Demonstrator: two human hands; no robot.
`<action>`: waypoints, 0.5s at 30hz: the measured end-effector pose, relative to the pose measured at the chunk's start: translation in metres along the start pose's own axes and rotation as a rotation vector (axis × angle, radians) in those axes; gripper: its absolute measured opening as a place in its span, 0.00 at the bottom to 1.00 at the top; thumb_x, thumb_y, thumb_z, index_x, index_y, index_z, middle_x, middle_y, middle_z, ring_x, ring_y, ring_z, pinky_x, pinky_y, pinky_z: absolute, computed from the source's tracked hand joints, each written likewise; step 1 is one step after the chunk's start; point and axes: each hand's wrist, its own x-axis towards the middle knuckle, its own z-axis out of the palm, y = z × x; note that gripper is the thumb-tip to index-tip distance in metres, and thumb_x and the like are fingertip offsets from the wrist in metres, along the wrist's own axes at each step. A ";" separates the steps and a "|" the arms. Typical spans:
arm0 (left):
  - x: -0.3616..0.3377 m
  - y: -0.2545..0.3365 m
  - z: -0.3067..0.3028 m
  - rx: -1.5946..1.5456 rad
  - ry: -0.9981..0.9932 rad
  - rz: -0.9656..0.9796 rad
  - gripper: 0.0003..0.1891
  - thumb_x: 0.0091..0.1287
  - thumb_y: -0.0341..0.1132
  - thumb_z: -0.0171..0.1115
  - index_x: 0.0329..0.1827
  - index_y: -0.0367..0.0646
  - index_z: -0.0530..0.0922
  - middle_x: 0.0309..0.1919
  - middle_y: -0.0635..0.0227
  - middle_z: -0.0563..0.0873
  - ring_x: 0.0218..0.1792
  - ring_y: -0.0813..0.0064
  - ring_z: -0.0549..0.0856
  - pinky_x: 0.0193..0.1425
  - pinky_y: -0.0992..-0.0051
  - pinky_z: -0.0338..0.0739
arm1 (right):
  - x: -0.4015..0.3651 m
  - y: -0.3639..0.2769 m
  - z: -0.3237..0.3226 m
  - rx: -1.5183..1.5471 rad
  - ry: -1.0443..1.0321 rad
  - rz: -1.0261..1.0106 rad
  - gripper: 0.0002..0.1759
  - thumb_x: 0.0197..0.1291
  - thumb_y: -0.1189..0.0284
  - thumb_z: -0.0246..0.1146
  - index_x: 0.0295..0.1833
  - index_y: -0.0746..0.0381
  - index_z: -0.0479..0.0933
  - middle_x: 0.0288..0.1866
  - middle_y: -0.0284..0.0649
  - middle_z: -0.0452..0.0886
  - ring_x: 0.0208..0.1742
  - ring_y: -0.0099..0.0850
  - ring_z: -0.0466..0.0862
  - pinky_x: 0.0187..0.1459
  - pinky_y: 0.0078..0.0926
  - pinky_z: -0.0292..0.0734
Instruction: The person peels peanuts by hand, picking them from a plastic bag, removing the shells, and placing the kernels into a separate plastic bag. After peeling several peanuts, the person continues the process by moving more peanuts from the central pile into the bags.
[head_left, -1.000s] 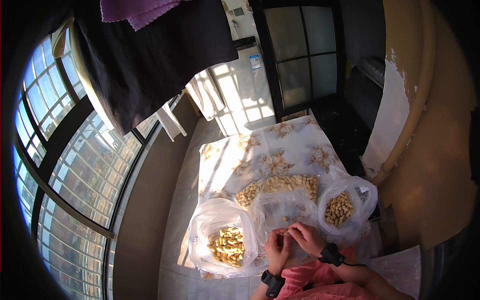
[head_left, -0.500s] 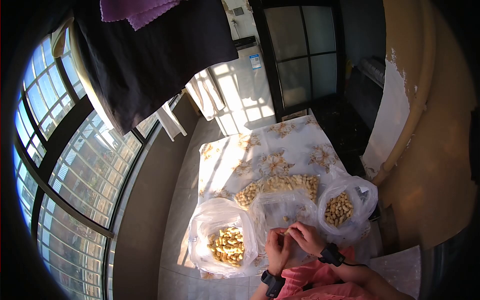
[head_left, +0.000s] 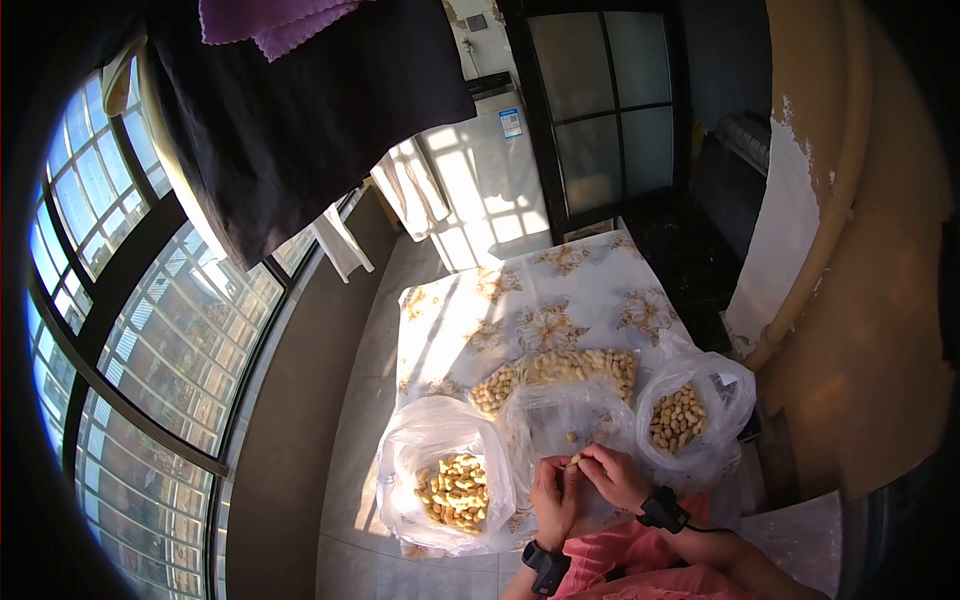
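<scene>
My left hand [head_left: 556, 494] and my right hand [head_left: 613, 477] meet at the near edge of the table, fingertips together around a small pale peanut [head_left: 576, 459]. Both hands have their fingers pinched on it. Just beyond them lies an open clear plastic bag [head_left: 535, 415] with a small dark piece in it. To the left, another open bag [head_left: 398, 450] holds sunlit peanuts [head_left: 455, 492]. A third bag [head_left: 735, 400], on the right, has peanuts [head_left: 677, 419] inside. Behind the middle bag lies a long clear pack of peanuts [head_left: 590, 370].
A flowered white cloth [head_left: 520, 300] covers the table. Dark clothing [head_left: 310, 110] hangs at the upper left, near the barred window [head_left: 190, 330]. A glazed door [head_left: 600, 110] stands beyond the table, and a pipe [head_left: 835, 230] runs down the right wall.
The peanut between my fingertips shows a little more clearly. My hands have barely moved, and the bags have stayed where they were.
</scene>
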 end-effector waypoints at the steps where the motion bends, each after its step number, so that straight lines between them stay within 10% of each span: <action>1: 0.000 0.000 0.000 0.001 -0.001 -0.001 0.06 0.71 0.30 0.65 0.46 0.40 0.79 0.39 0.60 0.84 0.37 0.62 0.84 0.41 0.69 0.77 | 0.000 0.002 0.000 -0.005 -0.002 0.000 0.08 0.73 0.71 0.59 0.49 0.65 0.77 0.37 0.48 0.84 0.38 0.41 0.86 0.39 0.33 0.78; 15: 0.000 -0.003 0.000 0.018 -0.010 0.005 0.06 0.74 0.32 0.61 0.45 0.39 0.80 0.38 0.58 0.84 0.39 0.56 0.85 0.43 0.65 0.78 | 0.001 -0.004 -0.001 0.011 -0.017 0.022 0.11 0.74 0.73 0.58 0.57 0.64 0.78 0.42 0.46 0.86 0.42 0.38 0.88 0.42 0.30 0.80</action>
